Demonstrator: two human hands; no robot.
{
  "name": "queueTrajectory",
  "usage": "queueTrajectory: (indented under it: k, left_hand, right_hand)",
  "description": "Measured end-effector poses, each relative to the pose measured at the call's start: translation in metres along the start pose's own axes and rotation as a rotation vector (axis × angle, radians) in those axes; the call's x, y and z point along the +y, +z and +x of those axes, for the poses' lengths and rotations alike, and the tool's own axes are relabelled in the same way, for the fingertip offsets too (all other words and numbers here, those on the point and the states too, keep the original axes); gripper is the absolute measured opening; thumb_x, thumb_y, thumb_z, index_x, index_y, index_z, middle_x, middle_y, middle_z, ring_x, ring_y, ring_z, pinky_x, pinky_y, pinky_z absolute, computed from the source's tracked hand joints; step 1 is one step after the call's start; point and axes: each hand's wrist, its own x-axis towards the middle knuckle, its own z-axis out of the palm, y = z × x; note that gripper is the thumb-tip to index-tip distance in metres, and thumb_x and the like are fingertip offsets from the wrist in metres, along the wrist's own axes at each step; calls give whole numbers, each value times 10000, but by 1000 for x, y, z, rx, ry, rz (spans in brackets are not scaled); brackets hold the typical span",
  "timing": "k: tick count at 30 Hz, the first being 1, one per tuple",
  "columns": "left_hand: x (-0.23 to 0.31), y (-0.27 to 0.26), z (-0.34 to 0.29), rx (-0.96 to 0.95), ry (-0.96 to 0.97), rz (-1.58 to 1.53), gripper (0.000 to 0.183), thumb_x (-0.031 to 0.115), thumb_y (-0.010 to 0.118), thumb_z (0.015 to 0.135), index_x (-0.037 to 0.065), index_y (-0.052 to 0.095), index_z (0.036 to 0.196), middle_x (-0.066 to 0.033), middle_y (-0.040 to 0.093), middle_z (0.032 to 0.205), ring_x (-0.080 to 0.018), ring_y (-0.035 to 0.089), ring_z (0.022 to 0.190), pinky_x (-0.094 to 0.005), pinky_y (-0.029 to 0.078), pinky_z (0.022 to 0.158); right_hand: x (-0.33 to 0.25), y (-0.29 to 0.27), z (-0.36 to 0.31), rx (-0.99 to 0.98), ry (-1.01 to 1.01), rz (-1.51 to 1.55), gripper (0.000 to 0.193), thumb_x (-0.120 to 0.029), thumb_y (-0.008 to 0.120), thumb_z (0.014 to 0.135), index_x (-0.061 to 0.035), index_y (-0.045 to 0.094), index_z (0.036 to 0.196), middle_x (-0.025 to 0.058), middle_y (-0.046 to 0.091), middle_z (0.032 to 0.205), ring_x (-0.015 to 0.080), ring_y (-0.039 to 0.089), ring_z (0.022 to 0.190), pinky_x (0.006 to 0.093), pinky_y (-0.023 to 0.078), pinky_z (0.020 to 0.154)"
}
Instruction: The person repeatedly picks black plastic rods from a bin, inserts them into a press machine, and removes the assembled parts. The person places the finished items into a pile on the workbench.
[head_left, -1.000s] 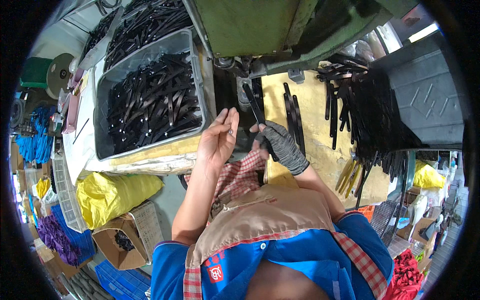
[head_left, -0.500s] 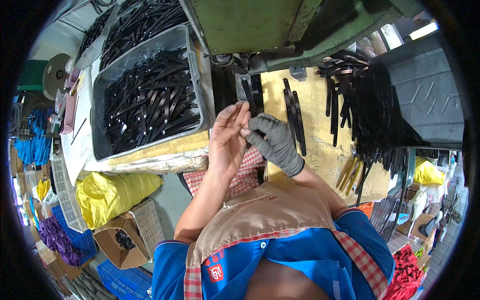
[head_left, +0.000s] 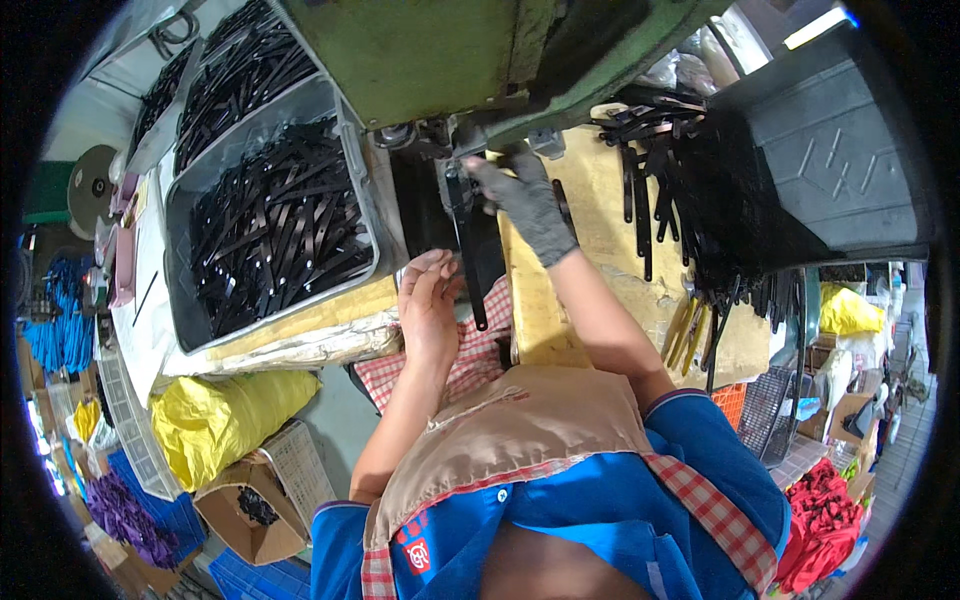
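My right hand [head_left: 532, 205], in a grey glove with bare fingertips, reaches to the small metal fixture under the machine. Its fingers are bent at the far end of a black flat strip with holes [head_left: 470, 265]; whatever may be between the fingertips is too small to make out. The strip lies in the fixture, its near end pointing toward me. To the left of the strip is my bare left hand [head_left: 430, 310], palm up with the fingers curled in and the thumb against them. Its contents, if any, are hidden.
The green machine body [head_left: 430, 60] overhangs the work spot. On the left stands a grey bin [head_left: 375, 225] full of black strips. More black strips [head_left: 640, 215] lie on the yellowish tabletop [head_left: 610, 290] at right, near yellow-handled pliers [head_left: 685, 335] and a tipped grey bin [head_left: 850, 160].
My hands were together at the fingertips; now they are apart. The right one has moved forward to the fixture, while the left stays back, lower and nearer me. The strip shows more fully.
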Motion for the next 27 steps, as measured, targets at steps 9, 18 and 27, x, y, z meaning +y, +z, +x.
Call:
queueTrajectory:
  k: [9, 18, 27]
  left_hand:
    - [-23, -12, 5, -31, -52, 277, 263, 288, 552, 948, 76, 578, 1100, -11, 617, 1036, -118, 556, 954, -291, 417, 856]
    - [-33, -2, 1, -193, -68, 416, 318, 318, 471, 999, 43, 591, 896, -24, 603, 814, -100, 535, 765, -248, 431, 741]
    - [-36, -2, -6, -179, 44, 572, 385, 340, 453, 1004, 77, 561, 744, 14, 561, 671, -32, 428, 557, -197, 330, 487]
  right_hand:
    - [25, -134, -76, -299, 201, -1092, 346, -381, 649, 840, -59, 620, 963, 164, 631, 808, 325, 621, 795, 406, 485, 751]
    - [-16, -58, -89, -137, -129, -521, 172, -187, 578, 928, -18, 571, 961, 75, 551, 691, 162, 572, 602, 298, 465, 570]
    - [-25, -35, -76, -200, -76, -571, 235, -230, 583, 920, 5, 578, 922, 161, 592, 703, 307, 600, 647, 381, 467, 618]
